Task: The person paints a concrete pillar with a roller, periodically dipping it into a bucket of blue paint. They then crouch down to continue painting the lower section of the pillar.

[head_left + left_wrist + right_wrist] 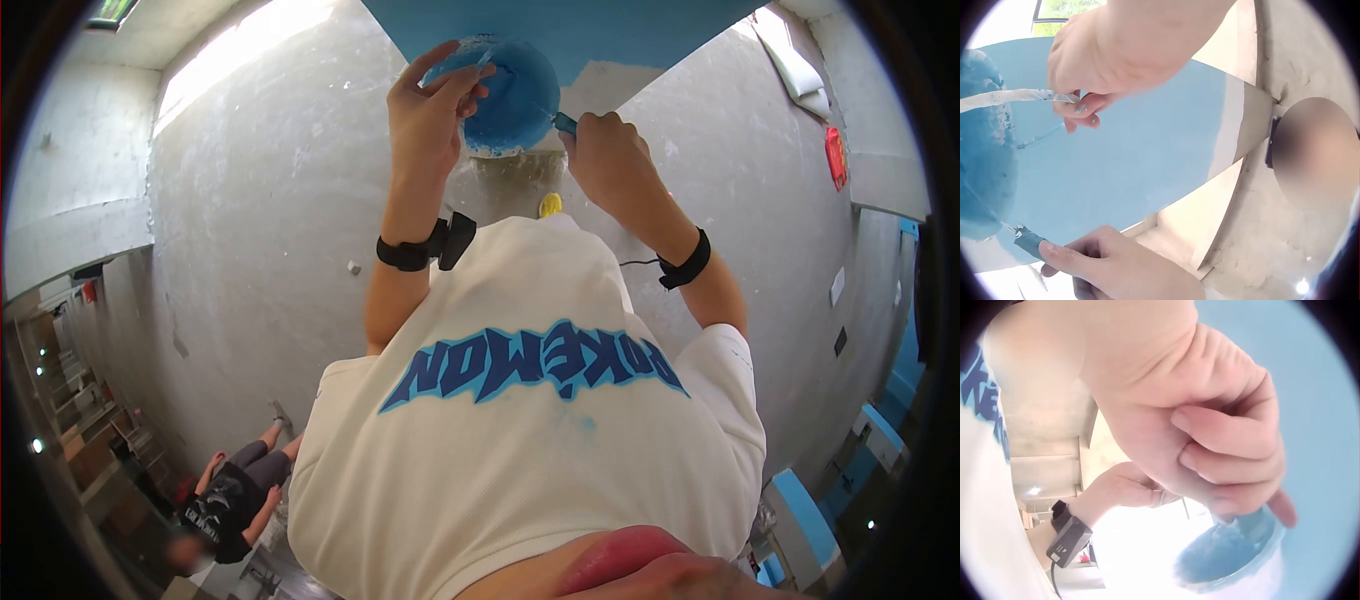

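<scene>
- The left hand (425, 105) is raised overhead, its fingers (1082, 109) curled and pinching the thin white paint-smeared rim of a round blue-coated paint bucket (510, 95); the thumb lies over the rim's edge.
- The right hand (605, 150) is closed in a fist just right of the bucket, its fingers (1229, 440) wrapped round a slim teal-stained brush handle (565, 123), whose end pokes out toward the bucket.
- In the left wrist view the handle's tip (1027, 240) sits by the bucket's lower edge; whether it touches the bucket cannot be told.
- The bucket is held up between the two hands, close under the blue-painted ceiling patch (600, 30), with bare pale plaster beside it.
- Black wrist straps (410, 252) circle both forearms.
- Below them spreads a cream T-shirt with blue lettering (530, 365).
- Grey concrete walls (260, 250) rise on both sides.
- Down on the floor at the lower left, a second person in a dark shirt (225, 505) sits.
</scene>
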Demonstrator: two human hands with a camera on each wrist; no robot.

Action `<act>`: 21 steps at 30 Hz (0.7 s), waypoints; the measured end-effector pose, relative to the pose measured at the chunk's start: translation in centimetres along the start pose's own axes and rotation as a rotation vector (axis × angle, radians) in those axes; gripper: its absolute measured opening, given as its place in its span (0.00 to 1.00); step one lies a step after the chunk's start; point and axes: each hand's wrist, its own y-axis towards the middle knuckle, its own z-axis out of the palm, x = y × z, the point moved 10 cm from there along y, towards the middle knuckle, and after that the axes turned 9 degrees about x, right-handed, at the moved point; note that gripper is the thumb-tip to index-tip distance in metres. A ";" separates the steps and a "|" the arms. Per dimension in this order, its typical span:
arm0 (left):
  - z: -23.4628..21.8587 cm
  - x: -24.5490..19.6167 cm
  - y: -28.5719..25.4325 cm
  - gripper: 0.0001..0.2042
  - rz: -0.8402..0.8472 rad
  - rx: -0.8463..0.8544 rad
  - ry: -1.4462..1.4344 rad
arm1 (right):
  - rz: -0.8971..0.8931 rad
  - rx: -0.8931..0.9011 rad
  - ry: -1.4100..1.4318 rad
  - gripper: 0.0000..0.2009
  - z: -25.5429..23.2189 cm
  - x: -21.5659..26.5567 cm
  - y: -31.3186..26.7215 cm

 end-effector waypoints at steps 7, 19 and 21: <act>-1.1 -0.1 0.3 0.24 0.082 -0.050 -0.043 | -0.081 -0.095 -0.012 0.07 -2.3 0.6 -1.1; 2.9 1.9 -0.4 0.23 -0.102 0.128 -0.007 | -0.195 0.087 -0.289 0.10 -5.3 0.7 0.5; 3.1 3.2 -0.8 0.23 -0.130 0.145 -0.033 | -0.181 0.089 -0.208 0.11 -2.7 -0.1 1.3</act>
